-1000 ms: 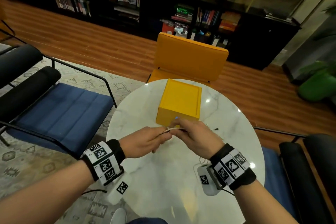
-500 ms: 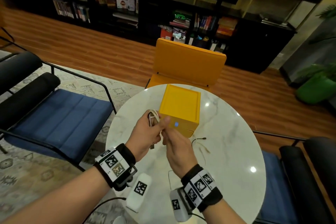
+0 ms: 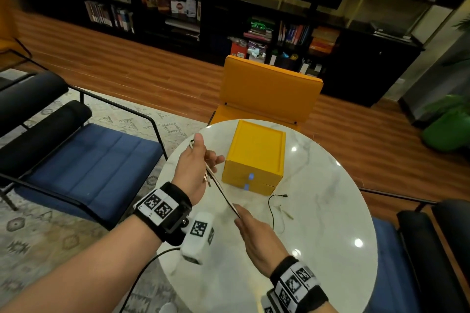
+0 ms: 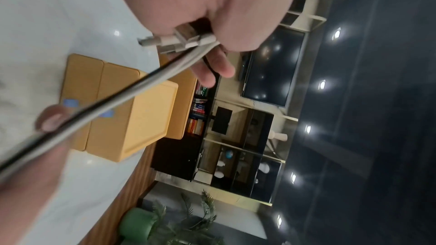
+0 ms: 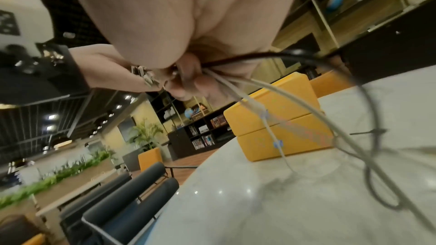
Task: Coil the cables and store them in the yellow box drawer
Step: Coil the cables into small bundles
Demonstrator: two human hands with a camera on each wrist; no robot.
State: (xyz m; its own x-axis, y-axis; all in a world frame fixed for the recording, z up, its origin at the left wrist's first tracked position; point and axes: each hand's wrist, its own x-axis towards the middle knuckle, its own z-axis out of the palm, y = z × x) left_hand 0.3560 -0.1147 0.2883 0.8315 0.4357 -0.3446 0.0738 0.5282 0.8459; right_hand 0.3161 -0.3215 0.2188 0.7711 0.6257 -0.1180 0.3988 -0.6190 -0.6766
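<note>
The left hand [image 3: 194, 170] is gripping the plug ends of the cables [image 3: 223, 194], several white leads and 1 black one, just left of the yellow box [image 3: 256, 155]. The left wrist view is showing the fingers curled round the bundle with the plugs [image 4: 174, 41] sticking out of the fist. The right hand [image 3: 256, 235], in front of the box, is pinching the same bundle further along, so the stretch between the hands is pulling taut. Past the right hand the loose tails are trailing onto the worktop [image 3: 318, 249] in front of the box, with the black lead's tip [image 3: 284, 195] lying just beside the box's lower drawer [image 3: 254, 187].

Both drawers are looking closed, and no finished coil is showing yet, so storing is probably still some way off.

Risks, as I judge them: the trailing tails could be snagging on each other or dragging against the box as the winding goes on, nudging the box toward the worktop's edge. The mixed leads may be slipping unevenly through the right hand's pinch, leaving a lopsided coil. Both hands being occupied, opening a drawer could be letting the coil spring apart.

No brand or readable writing is showing; only a blue tab [image 3: 251, 176] on each drawer front.
</note>
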